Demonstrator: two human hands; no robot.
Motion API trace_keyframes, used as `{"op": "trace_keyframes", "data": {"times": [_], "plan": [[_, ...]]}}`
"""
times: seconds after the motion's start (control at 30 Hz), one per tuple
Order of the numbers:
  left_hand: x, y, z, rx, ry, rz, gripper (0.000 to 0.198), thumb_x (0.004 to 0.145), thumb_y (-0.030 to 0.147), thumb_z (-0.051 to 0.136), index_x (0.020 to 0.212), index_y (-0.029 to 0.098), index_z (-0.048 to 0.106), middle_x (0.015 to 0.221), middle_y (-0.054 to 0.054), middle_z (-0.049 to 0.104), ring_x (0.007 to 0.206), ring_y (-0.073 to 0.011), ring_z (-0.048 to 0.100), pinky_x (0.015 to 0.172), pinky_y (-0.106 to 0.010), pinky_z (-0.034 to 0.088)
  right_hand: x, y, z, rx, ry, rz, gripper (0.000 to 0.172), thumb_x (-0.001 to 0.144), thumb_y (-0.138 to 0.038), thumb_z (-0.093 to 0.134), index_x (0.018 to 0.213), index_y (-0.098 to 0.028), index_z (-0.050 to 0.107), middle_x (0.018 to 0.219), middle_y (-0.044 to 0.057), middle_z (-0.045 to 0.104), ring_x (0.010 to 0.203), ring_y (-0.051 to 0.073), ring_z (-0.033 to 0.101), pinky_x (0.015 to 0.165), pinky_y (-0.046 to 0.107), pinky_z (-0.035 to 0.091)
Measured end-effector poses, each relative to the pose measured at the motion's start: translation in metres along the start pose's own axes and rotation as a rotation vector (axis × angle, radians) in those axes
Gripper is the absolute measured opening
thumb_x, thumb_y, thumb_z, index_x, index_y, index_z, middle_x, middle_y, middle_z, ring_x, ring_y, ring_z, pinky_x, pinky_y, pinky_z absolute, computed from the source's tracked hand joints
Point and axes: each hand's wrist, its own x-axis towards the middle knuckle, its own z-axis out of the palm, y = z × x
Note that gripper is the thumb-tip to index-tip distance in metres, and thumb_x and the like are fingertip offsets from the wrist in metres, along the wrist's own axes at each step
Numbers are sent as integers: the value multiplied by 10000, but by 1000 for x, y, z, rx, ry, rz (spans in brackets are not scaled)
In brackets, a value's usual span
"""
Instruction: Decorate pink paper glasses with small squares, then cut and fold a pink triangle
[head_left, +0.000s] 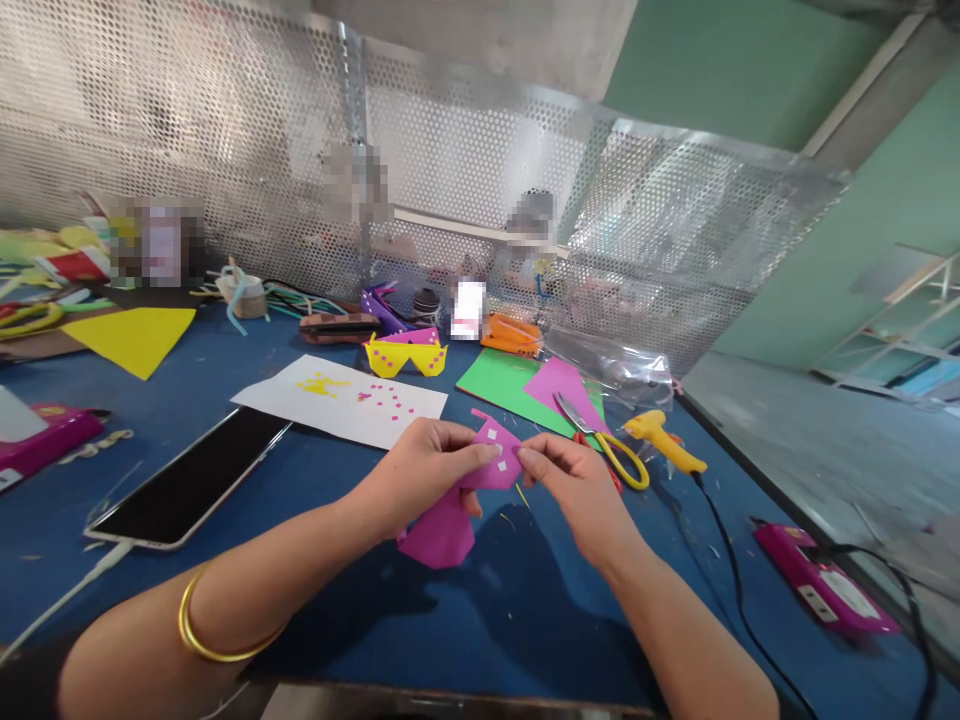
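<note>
My left hand [435,465] grips a pair of magenta craft-sheet glasses [437,532], its thumb lying across the front. A few small white diamond pieces [503,465] sit on the raised lens side, and the other side hangs below my left fingers. At the right edge of the glasses, my right hand [574,485] has its thumb and index finger pinched together. Whether a tiny piece is also between those fingertips cannot be seen. Beyond my hands, a white paper sheet [337,410] carries small yellow and pink cut-outs. Yellow glasses with pink dots [406,358] stand behind it.
Scissors with yellow handles [626,462] and a yellow glue gun [667,442] lie on the right, near green sheets [499,383]. A cable runs by a magenta power strip [825,585]. On the left are a phone [199,475] and yellow sheet [142,335]. Perforated metal mesh [465,140] stands behind.
</note>
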Motion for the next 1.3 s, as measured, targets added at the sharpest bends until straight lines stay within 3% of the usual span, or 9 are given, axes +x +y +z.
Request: {"op": "trace_keyframes", "data": {"times": [0.07, 0.17, 0.37, 0.5, 0.63, 0.83, 1.03, 1.23, 1.3], "plan": [[0, 1, 0, 10, -23, 7, 254, 788, 375, 669, 638, 173, 635, 463, 29, 582, 425, -118, 586, 459, -205, 405, -1, 0, 2, 37, -37, 18, 234, 836, -376, 636, 703, -185, 624, 625, -29, 548, 643, 127, 494, 644, 269, 382], [0, 3, 0, 6, 34, 22, 236, 802, 404, 663, 764, 174, 700, 610, 15, 654, 524, -124, 617, 508, -218, 415, 0, 3, 2, 81, 44, 5, 246, 823, -361, 654, 657, -187, 604, 600, -33, 531, 624, 123, 468, 631, 272, 362], [7, 2, -6, -35, 345, 267, 382, 791, 476, 679, 1044, 189, 693, 1025, -42, 711, 942, -180, 613, 783, -249, 443, 9, 11, -10, 352, 369, -32, 261, 745, -377, 741, 610, -187, 625, 558, -42, 523, 610, 113, 446, 658, 268, 357], [13, -4, -6, -64, 593, 333, 413, 701, 445, 768, 1001, 183, 659, 921, -9, 656, 833, -151, 574, 732, -248, 420, 17, 17, -17, 487, 518, -32, 249, 667, -373, 797, 604, -189, 641, 551, -46, 532, 592, 106, 453, 651, 267, 367], [14, -8, 0, -149, 488, 182, 453, 690, 455, 777, 998, 163, 620, 757, 12, 631, 729, -138, 576, 665, -251, 416, 21, 23, -16, 542, 572, -16, 261, 658, -388, 792, 600, -197, 624, 545, -50, 531, 571, 99, 456, 630, 265, 375], [14, -12, 3, -250, 308, 39, 582, 706, 407, 785, 1216, 202, 591, 862, -32, 738, 805, -162, 669, 768, -282, 457, 20, 25, -9, 564, 543, 20, 295, 656, -404, 788, 567, -193, 601, 552, -46, 536, 578, 99, 458, 614, 258, 374], [20, -15, -3, -330, 339, -22, 446, 687, 344, 803, 1087, 177, 693, 841, -49, 764, 745, -133, 675, 689, -232, 461, 17, 27, -1, 535, 489, 68, 317, 617, -415, 820, 565, -177, 619, 551, -34, 551, 555, 101, 469, 577, 259, 368], [28, -20, -8, -322, 383, -54, 295, 692, 294, 794, 944, 155, 728, 797, -52, 757, 683, -131, 681, 618, -217, 471, 22, 26, -18, 570, 734, 10, 336, 586, -389, 829, 830, -214, 677, 672, -63, 578, 607, 86, 509, 616, 246, 417], [29, -22, -7, -297, 370, -82, 266, 707, 272, 779, 934, 147, 721, 795, -54, 754, 670, -132, 685, 595, -211, 470, 22, 22, -24, 578, 748, -29, 369, 549, -327, 843, 863, -219, 682, 679, -70, 581, 617, 81, 517, 625, 239, 428]]}}
